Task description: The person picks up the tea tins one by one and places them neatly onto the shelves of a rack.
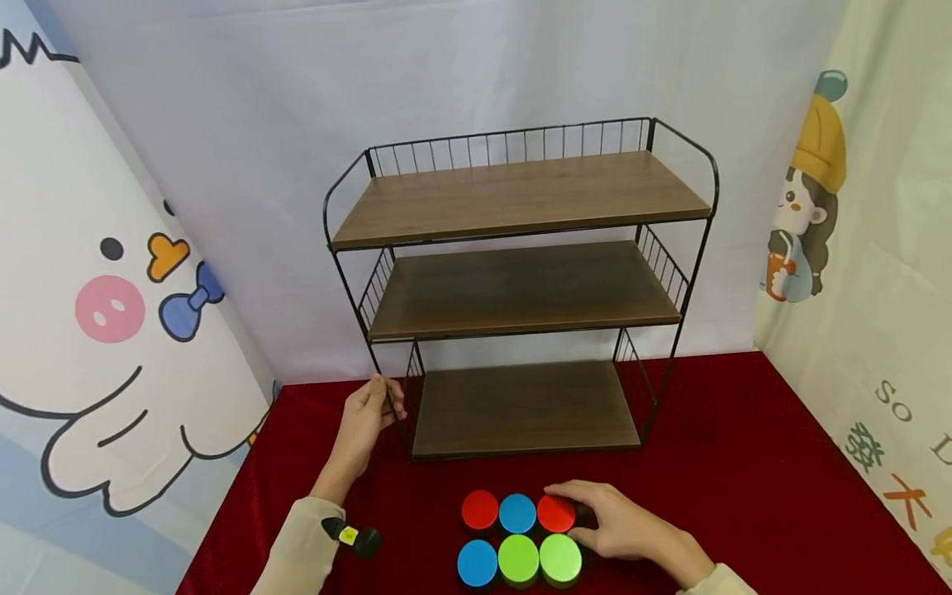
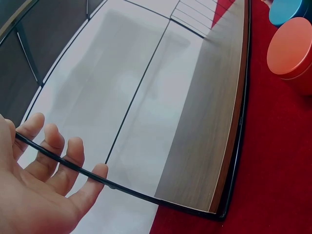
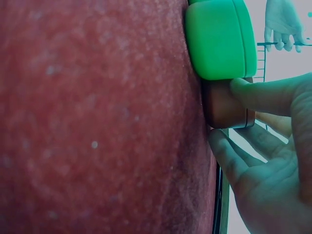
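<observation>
Red container (image 1: 556, 513), right end of the far row: stands upright on the red cloth (image 1: 744, 479), lid up. Right hand (image 1: 621, 521) holds it in a narrow grip, thumb on the near side, fingers around the far side; the right wrist view shows the thumb against its wall.

Immediately beside it, to the left: blue container (image 1: 517, 514), then a second red container (image 1: 479, 510) ending the row. Near row, left to right: second blue container (image 1: 477, 564), green container (image 1: 518, 559), lighter green container (image 1: 561, 559). The last stands directly in front of the held one. All six lids face up.

Beyond the containers: three-tier rack (image 1: 524, 409), black wire frame, brown wood-look shelves, upright on the cloth. Left hand (image 1: 369, 409) grips its left front upright near the lowest tier; in the left wrist view the fingers curl behind the black wire, spread apart from one another. Thumb out of sight there.

Black strap (image 1: 360, 539) at the left cuff; both sleeves pale. Behind the rack, a whitish backdrop (image 1: 476, 58); cartoon-printed hangings at either side, a white bird (image 1: 67, 347) on the left one.
</observation>
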A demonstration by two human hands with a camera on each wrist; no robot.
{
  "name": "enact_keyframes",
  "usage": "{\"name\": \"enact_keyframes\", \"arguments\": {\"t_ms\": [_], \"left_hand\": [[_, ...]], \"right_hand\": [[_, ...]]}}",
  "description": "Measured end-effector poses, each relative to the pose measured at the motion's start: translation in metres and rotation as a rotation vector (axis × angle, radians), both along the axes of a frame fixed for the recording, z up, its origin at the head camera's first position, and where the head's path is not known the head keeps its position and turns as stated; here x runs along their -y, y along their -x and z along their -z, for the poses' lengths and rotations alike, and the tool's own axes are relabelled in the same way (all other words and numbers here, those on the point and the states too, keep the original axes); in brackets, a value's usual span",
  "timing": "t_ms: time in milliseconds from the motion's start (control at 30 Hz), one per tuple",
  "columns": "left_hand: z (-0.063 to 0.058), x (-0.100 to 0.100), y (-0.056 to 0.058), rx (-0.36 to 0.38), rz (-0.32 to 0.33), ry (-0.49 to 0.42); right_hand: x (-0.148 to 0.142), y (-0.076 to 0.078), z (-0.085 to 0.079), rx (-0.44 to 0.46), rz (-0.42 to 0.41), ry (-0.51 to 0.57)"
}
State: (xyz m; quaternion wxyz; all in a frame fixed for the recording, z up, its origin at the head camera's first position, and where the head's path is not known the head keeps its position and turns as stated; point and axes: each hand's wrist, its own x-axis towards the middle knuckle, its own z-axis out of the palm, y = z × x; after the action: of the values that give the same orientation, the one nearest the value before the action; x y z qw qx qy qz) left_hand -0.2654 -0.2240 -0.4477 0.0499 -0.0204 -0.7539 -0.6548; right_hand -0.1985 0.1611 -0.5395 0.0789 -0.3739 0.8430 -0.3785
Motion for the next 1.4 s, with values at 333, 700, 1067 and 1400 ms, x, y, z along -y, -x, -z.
{"name": "enact_keyframes", "arguments": {"t_ms": [333,700,1067,1400], "left_hand": [[-0.001,-0.001,-0.001,0.002,0.001,0.000],[-0.003,-0.001,-0.001,0.016,0.010,0.009],[-0.005,0.002,-0.001,0.048,0.027,-0.004],[-0.005,0.002,-0.001,0.056,0.031,-0.009]], "right_hand": [[0.001,0.002,-0.002,0.107,0.009,0.045],[-0.003,0.006,-0.009,0.100,0.046,0.023],[-0.005,0.010,-0.029,0.083,0.065,0.073],[-0.006,0.012,-0.055,-0.005,0.073,0.112]]}}
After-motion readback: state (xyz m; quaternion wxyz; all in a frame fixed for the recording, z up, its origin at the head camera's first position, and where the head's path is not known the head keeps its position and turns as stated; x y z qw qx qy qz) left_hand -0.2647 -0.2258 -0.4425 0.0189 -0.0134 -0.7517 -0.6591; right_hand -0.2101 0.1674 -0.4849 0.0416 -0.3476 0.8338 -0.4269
